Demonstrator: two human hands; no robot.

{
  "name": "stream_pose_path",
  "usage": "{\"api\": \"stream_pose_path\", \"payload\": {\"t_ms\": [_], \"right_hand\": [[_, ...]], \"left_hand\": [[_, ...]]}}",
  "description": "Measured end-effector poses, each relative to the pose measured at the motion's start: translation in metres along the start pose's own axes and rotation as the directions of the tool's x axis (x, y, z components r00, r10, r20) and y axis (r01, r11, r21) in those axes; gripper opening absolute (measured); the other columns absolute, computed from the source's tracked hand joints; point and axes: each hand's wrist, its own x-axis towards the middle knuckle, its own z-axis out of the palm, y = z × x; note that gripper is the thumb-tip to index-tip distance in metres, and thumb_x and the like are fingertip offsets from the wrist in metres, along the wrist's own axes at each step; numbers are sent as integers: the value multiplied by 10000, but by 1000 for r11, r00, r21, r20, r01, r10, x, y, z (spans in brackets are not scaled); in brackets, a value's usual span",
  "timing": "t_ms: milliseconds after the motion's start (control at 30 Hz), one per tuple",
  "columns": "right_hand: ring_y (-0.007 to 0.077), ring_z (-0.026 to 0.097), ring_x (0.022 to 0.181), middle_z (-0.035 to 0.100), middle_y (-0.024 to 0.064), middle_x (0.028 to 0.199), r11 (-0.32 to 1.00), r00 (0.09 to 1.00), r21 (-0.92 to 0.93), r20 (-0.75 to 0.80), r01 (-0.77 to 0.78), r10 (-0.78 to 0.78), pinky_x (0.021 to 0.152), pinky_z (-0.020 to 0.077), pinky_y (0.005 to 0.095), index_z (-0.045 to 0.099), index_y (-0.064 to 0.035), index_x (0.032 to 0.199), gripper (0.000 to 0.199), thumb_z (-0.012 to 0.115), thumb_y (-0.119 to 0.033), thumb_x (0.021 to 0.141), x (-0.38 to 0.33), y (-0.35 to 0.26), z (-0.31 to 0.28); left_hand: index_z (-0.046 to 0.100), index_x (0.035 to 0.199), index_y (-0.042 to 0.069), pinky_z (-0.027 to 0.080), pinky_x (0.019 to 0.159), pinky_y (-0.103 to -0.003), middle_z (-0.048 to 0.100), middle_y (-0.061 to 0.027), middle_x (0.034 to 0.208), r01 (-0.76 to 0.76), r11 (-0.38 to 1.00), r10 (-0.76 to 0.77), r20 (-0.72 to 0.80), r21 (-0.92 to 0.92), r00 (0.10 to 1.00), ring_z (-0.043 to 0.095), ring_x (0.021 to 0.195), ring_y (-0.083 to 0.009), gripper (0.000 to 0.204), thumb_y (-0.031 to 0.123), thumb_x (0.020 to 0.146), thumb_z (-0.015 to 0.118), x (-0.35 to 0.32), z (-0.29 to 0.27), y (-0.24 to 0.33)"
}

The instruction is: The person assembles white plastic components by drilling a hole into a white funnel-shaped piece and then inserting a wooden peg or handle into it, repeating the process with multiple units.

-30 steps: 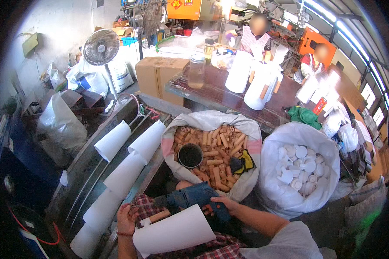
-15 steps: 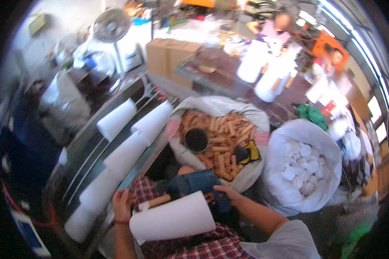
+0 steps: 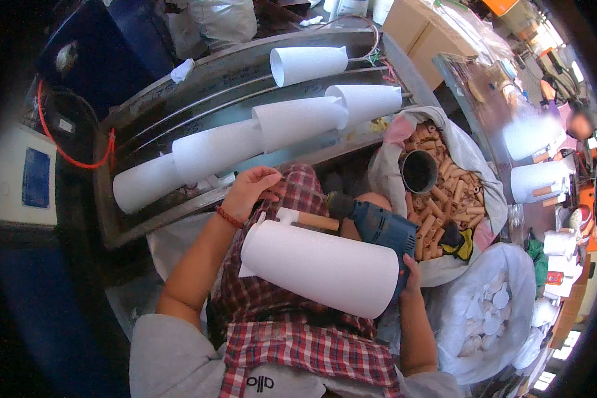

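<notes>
A white tapered jug (image 3: 322,265) lies on its side across my lap. Along its upper side runs a brown tubular handle (image 3: 317,221), seated at one end in a white fitting (image 3: 286,215). My right hand (image 3: 410,273) grips a blue power drill (image 3: 381,227) by its handle, partly hidden behind the jug. The drill's dark chuck (image 3: 340,205) points left, close to the brown handle's free end. My left hand (image 3: 251,188) is raised just above the jug's left end, fingers curled and pinched; whatever they hold, if anything, is too small to make out.
Several white jugs (image 3: 298,119) line a metal-framed trough (image 3: 159,96) beyond my lap. To the right stand a sack (image 3: 491,179) of brown tubes with a dark cup (image 3: 419,171) in it, and a white sack (image 3: 454,331) of round white pieces. A table (image 3: 471,93) with more jugs lies beyond.
The view has swung right and down, so the trough now lies straight ahead. My left hand's fingers are pinched above the jug's end; the right keeps hold of the drill.
</notes>
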Motion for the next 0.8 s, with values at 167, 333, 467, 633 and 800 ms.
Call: {"api": "stream_pose_path", "payload": {"t_ms": [167,333,467,633,800], "right_hand": [[237,653,787,662,118,928,996,995,42,-59,-83,85,723,545,357,583,-4,1053,358,622,-263,808,-3,-5,5],[243,651,776,664,122,904,997,992,-17,-102,-72,70,720,540,369,591,-7,1026,339,614,-268,811,-6,-10,11],[251,653,772,665,128,904,999,991,35,-131,-33,37,710,542,377,588,-8,1031,338,608,-269,818,-5,-5,7],[246,659,716,670,138,892,982,986,134,-77,-136,147,674,554,358,596,10,1027,323,568,-260,853,12,9,-31],[213,657,672,669,135,854,987,987,129,-119,-95,110,617,550,339,605,7,1006,307,560,-257,858,3,-1,1]], "left_hand": [[602,1005,8,517,655,-245,652,-88,900,-10,998,9,28,63,1000,648,777,-163,206,177,888,609,-2,3,4],[588,1028,11,506,666,-262,641,-77,930,-121,968,109,65,221,992,641,779,-167,255,211,874,626,-6,4,5],[575,1016,24,499,730,-343,606,-89,984,-360,280,636,110,890,764,621,873,-228,383,295,783,713,-35,25,15],[544,1074,40,472,738,-375,596,-129,936,-674,165,47,677,720,735,600,842,-315,484,442,816,621,-68,47,29],[584,1060,47,466,712,-375,633,-169,899,-346,480,-220,493,806,842,612,816,-298,417,429,920,491,-76,54,12]]}}
